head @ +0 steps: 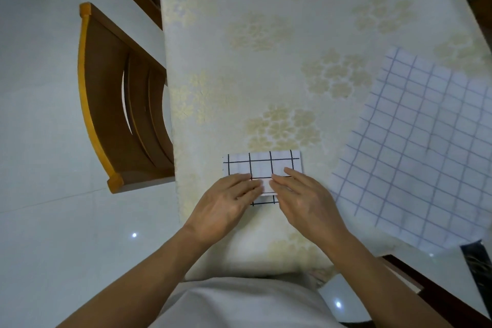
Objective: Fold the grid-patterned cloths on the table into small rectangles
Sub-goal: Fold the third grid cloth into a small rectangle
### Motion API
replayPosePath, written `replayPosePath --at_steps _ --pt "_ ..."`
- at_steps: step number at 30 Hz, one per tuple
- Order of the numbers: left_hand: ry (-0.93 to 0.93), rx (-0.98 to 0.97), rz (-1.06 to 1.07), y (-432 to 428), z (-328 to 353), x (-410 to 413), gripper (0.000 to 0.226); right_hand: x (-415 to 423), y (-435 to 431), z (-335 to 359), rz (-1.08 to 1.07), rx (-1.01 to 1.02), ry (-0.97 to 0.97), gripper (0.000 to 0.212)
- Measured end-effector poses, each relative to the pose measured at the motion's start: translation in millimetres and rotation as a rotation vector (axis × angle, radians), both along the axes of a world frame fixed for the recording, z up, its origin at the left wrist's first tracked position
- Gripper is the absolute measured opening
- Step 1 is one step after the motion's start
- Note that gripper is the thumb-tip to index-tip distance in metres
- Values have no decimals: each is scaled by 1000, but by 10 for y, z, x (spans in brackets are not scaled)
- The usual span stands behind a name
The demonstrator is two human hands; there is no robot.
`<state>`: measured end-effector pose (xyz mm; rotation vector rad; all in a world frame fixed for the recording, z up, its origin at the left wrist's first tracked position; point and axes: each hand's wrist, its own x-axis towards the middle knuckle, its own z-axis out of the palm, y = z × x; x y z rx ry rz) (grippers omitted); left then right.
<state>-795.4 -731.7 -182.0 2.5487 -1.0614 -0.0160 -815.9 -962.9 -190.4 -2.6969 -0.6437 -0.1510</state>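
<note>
we judge the black-grid cloth (266, 164) thin, limp and light, best pinched at its corners; left hand (229, 200) and right hand (303, 198) press it flat-fingered.

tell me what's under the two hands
The folded black-grid cloth lies under the left hand and right hand, on the floral tablecloth. Its near corners are covered, unseen.

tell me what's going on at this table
A person is folding cloths at a table. The left hand and the right hand both press flat on a small black-grid cloth, already folded down to a rectangle near the table's front edge. A larger blue-grid cloth lies spread open to the right, not yet folded.
</note>
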Motion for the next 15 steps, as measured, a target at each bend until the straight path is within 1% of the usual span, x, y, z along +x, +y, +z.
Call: replayPosePath --at_steps 3,5,7,9,11,13,15 --pt "47 28 3 33 -124 -88 51 -92 -12 -125 -17 -5 72 30" --pt "73 69 -2 53 -187 -131 49 -155 -14 -177 -20 -19 105 32" --pt "99 65 -11 58 -220 -156 39 -194 -16 -199 -31 -23 121 31" --pt "112 20 -14 40 -192 -133 30 -196 -22 -182 -48 -19 114 28" --pt "77 -18 36 -3 -123 -37 28 -135 -24 -147 -72 -2 71 24" --pt "41 0 131 -68 -93 110 37 7 -9 -126 -118 38 -2 23" --pt "39 109 193 -140 -117 261 52 187 41 -118 -175 81 -55 26"
